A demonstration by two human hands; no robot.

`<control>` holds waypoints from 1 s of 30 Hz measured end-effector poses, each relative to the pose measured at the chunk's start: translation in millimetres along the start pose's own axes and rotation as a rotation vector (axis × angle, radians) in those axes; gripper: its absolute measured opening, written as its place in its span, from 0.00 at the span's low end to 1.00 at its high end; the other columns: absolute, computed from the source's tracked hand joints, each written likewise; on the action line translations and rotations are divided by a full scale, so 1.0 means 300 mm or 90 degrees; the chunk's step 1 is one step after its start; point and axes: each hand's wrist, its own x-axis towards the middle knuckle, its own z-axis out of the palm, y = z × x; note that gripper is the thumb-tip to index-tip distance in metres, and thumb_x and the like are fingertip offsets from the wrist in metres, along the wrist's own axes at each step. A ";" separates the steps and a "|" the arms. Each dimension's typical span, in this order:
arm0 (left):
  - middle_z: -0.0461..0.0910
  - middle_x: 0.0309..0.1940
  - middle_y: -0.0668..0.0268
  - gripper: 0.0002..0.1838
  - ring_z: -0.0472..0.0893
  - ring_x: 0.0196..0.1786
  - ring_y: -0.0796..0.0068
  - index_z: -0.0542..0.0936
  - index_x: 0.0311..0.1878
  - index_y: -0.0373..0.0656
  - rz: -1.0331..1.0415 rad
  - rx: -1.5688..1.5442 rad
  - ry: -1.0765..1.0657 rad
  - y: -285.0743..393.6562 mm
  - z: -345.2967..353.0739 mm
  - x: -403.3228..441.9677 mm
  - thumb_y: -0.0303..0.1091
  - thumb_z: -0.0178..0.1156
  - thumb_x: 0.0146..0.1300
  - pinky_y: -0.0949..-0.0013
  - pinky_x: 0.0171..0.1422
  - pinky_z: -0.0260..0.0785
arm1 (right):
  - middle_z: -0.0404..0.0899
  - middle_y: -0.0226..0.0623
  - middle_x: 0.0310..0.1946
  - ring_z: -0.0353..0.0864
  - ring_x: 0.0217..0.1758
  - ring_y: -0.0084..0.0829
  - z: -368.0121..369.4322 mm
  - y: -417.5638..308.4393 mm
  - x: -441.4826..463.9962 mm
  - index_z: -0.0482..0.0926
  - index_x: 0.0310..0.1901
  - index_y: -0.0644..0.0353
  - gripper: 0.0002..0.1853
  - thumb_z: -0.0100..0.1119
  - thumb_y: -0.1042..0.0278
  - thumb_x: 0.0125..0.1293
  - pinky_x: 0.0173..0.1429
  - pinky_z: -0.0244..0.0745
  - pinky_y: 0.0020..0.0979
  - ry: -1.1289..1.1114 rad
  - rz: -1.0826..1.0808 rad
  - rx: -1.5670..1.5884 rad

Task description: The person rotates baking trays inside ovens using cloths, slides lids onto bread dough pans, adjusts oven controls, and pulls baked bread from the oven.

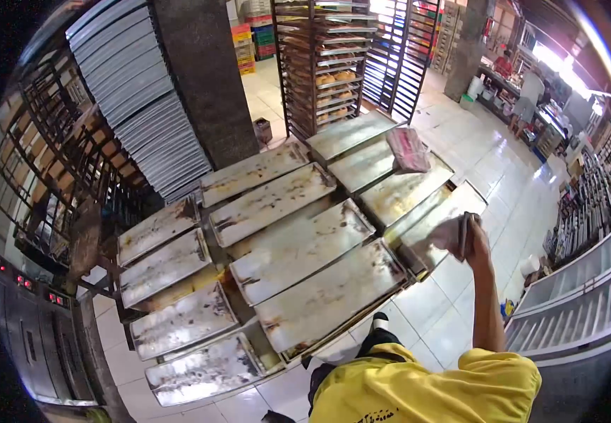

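My right hand (478,247) is raised at the right end of the table, its fingers closed around a brownish cloth (448,235). Motion blurs the cloth's hanging part. Beneath it lies a pale metal baking tray (443,220). Several more trays cover the table, among them a long tray (330,296) close to my body and a stained tray (274,201) farther back. Dark brown marks spot many of their surfaces. A pink and red packet (409,149) rests on the trays at the far right. My left hand is out of view.
Behind the table stands a rack (330,77) with bread on its trays. Many trays are stacked beside a dark pillar (203,77). Ovens (37,324) with red displays are at left. Two people (530,95) are at a far counter. A slatted panel (573,310) is at right.
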 end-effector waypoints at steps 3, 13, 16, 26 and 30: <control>0.76 0.26 0.68 0.12 0.75 0.25 0.74 0.79 0.46 0.40 -0.016 -0.038 -0.051 0.025 -0.085 0.078 0.23 0.57 0.58 0.66 0.27 0.68 | 0.81 0.48 0.48 0.85 0.48 0.42 0.116 0.031 -0.263 0.72 0.56 0.64 0.24 0.50 0.48 0.74 0.50 0.84 0.45 -0.115 0.126 0.066; 0.75 0.24 0.69 0.13 0.73 0.23 0.76 0.79 0.45 0.41 -0.168 -0.250 -0.277 0.109 0.017 0.219 0.20 0.57 0.56 0.67 0.24 0.65 | 0.79 0.32 0.35 0.80 0.38 0.30 0.106 0.403 -0.454 0.73 0.45 0.54 0.15 0.48 0.51 0.77 0.45 0.79 0.38 -0.018 0.171 0.158; 0.74 0.23 0.70 0.14 0.73 0.23 0.77 0.79 0.45 0.42 -0.206 -0.289 -0.318 0.128 0.008 0.221 0.19 0.57 0.55 0.67 0.23 0.64 | 0.77 0.31 0.32 0.78 0.36 0.29 0.209 0.482 -0.371 0.71 0.44 0.53 0.13 0.43 0.53 0.79 0.44 0.77 0.35 0.064 0.102 0.129; 0.76 0.24 0.71 0.08 0.73 0.22 0.77 0.80 0.44 0.43 -0.244 -0.390 -0.329 0.034 -0.208 0.317 0.32 0.56 0.65 0.66 0.22 0.64 | 0.71 0.26 0.26 0.74 0.25 0.22 0.283 0.593 -0.253 0.68 0.43 0.52 0.04 0.50 0.65 0.75 0.28 0.72 0.28 0.114 0.079 -0.033; 0.75 0.24 0.72 0.08 0.72 0.22 0.78 0.81 0.43 0.43 -0.242 -0.415 -0.298 0.031 -0.265 0.328 0.33 0.55 0.66 0.67 0.21 0.63 | 0.72 0.26 0.25 0.74 0.24 0.22 0.256 0.595 -0.232 0.70 0.39 0.54 0.02 0.51 0.72 0.72 0.26 0.72 0.26 0.064 0.122 -0.022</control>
